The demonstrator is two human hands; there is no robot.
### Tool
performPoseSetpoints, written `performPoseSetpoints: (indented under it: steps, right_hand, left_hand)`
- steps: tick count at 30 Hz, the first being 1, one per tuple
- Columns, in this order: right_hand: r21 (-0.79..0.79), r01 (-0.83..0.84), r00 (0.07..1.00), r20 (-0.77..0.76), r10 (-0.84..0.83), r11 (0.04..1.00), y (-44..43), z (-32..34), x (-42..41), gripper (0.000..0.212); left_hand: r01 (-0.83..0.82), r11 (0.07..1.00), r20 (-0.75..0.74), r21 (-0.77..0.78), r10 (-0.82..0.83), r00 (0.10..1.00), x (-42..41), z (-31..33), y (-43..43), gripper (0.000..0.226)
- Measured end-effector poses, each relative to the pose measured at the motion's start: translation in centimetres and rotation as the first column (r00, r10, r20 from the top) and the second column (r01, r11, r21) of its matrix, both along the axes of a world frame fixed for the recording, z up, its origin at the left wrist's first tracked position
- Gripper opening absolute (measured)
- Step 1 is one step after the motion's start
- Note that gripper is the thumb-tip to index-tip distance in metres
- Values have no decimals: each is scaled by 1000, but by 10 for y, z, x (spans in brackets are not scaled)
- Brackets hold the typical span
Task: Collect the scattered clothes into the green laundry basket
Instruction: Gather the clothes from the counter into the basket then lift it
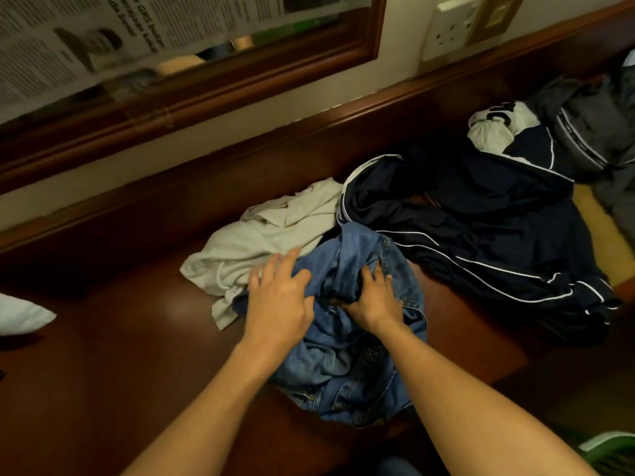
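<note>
A crumpled pair of blue jeans (pixel 347 365) lies on the dark wooden desk (pixel 120 338). My left hand (pixel 280 297) rests flat on the jeans' left side, fingers spread. Digging into the denim folds, my right hand (pixel 372 297) has its fingers curled in the cloth. A pale shirt (pixel 261 235) lies just behind the jeans. To the right sprawls a navy jacket with white piping (pixel 481 228). A green basket's rim (pixel 608 448) shows at the bottom right corner.
A white and grey heap of clothes (pixel 549 128) sits at the far right against the wall. A white cloth (pixel 20 314) lies at the left edge. A framed mirror (pixel 206 73) and a wall socket (pixel 450 29) are behind the desk.
</note>
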State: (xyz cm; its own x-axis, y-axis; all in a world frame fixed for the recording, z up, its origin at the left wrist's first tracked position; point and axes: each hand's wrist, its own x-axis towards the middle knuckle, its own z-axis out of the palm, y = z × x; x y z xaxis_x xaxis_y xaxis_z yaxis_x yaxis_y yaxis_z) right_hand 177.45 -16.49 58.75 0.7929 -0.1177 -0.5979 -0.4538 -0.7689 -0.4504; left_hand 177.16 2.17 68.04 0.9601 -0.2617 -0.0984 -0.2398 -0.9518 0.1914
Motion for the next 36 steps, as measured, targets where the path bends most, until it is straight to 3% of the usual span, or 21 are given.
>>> performPoseSetpoints:
  steps: [4, 7, 9, 12, 13, 15, 18, 20, 22, 25, 27, 30, 32, 34, 36]
  right_hand:
    - [28, 30, 991, 129, -33, 999, -12, -1, -26, 106]
    - [87, 38, 980, 189, -54, 995, -25, -2, -57, 102]
    - [192, 22, 975, 214, -64, 981, -35, -3, -72, 100]
    - [310, 42, 979, 177, -101, 950, -46, 4, -86, 90]
    - [301, 70, 980, 155, -121, 951, -48, 5, -91, 90]
    - [197, 168, 968, 150, -199, 966, -48, 7, -100, 94]
    - [-153, 283, 953, 155, -260, 947, -43, 10, -114, 112]
    - [-273, 366, 930, 90, -355, 890, -41, 16, -124, 122]
    - [-196, 491, 859, -51, -509, 849, -44, 17, -131, 126]
    - [-35, 629, 752, -226, -620, 776, -50, 11, -140, 120]
    - [68, 660, 737, -250, -628, 748, -52, 4, -142, 106]
    - [263, 715, 699, -258, -667, 648, -51, -2, -138, 52]
    - [276, 665, 746, -197, -636, 694, -48, 1, -131, 26]
    - [289, 556, 825, -77, -560, 779, -43, 12, -121, 15]
    - [397, 488, 847, -2, -531, 777, -38, 28, -113, 9]
  left_hand:
    - [70, 974, -288, -216, -132, 949, -28, -4, -22, 28]
    - [114, 968, -415, -222, -200, 888, -40, -2, -33, 33]
    - [38, 958, -493, -286, -181, 851, -31, 1, -32, 36]
    - [-126, 889, -502, -440, -127, 855, -5, -3, -22, 14]
    - [-133, 891, -499, -434, -114, 859, 4, -8, -18, 14]
    - [-71, 939, -480, -337, -106, 871, 15, -22, -14, 50]
    - [-90, 994, -509, -64, 45, 860, 14, -41, -16, 100]
    - [-138, 989, -549, 45, 140, 824, 12, -51, -16, 134]
    - [-160, 984, -588, 77, 175, 790, 13, -56, -13, 144]
    - [-143, 985, -637, 93, 169, 752, 11, -61, -12, 134]
    - [-127, 983, -633, 131, 181, 753, 9, -64, -13, 130]
    - [-125, 982, -597, 142, 186, 780, 7, -65, -15, 124]
    - [-129, 983, -556, 129, 180, 811, 4, -65, -15, 116]
    - [-138, 985, -499, 106, 172, 849, 0, -66, -14, 106]
    - [-178, 982, -431, 62, 187, 883, -5, -67, -11, 92]
